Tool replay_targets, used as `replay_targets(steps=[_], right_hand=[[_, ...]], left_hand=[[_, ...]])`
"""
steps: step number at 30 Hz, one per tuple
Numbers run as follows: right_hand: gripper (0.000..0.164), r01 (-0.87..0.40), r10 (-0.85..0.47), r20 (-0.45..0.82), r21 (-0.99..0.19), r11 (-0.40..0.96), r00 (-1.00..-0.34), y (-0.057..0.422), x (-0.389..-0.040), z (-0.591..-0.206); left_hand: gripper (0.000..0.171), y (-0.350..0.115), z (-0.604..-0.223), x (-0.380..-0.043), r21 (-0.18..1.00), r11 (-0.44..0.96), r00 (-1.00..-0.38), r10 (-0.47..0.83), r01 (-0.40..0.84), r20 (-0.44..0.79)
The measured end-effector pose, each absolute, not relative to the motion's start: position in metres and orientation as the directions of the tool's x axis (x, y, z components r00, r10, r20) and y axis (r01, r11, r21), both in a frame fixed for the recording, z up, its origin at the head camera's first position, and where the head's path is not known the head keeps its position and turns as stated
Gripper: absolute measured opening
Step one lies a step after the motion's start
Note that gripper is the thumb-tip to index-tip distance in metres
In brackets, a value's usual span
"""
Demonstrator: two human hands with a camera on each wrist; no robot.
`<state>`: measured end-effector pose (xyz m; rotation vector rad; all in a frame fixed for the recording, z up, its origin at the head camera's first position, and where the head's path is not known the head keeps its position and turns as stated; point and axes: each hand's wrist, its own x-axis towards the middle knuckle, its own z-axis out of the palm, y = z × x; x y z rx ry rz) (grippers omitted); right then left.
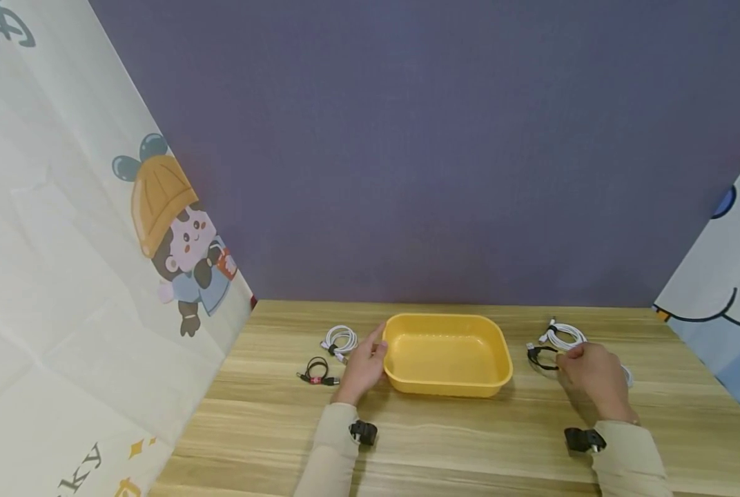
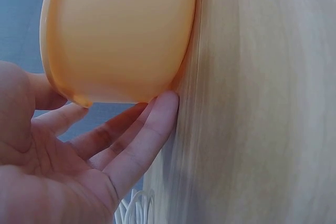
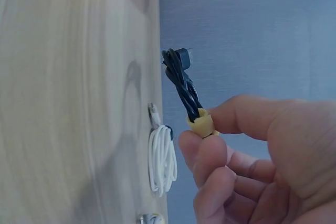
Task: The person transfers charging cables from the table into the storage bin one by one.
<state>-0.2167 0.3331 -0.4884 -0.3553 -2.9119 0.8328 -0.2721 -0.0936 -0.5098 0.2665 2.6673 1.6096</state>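
A yellow plastic basin (image 1: 447, 390) stands on the wooden table. At its left end is my left hand (image 1: 362, 369); in the left wrist view its fairly straight fingers (image 2: 139, 148) touch the basin's outer wall (image 2: 121, 40), with the thumb by the rim. To the right of the basin, my right hand (image 1: 596, 376) pinches a coiled black USB cable (image 1: 540, 357) between thumb and fingers. The right wrist view shows the grip on the cable's yellow tie (image 3: 201, 124), with the black coil (image 3: 181, 85) held off the table.
Left of the basin lie a coiled white cable (image 1: 343, 338) and a black cable (image 1: 317, 371) with a red tie. Another white cable (image 1: 565, 334) lies behind my right hand, and a further white one (image 1: 627, 376) is partly hidden by it. A dark panel (image 1: 444, 172) rises behind the table.
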Motion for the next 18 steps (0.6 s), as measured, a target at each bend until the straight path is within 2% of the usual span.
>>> replay_targets(steps=[7,18], right_hand=[[0.032,0.224,0.270,0.005,-0.542,0.810,-0.963,0.328,-0.216,-0.480],[0.033,0.192,0.275,0.062,-0.569,0.799,-0.959,0.319,-0.214,-0.471]], left_hand=[[0.047,-0.093,-0.509,-0.272,0.880,0.456,-0.986,0.149,0.135,0.074],[0.048,-0.093,-0.510,-0.273,0.879,0.457,-0.985,0.155,0.138,0.074]])
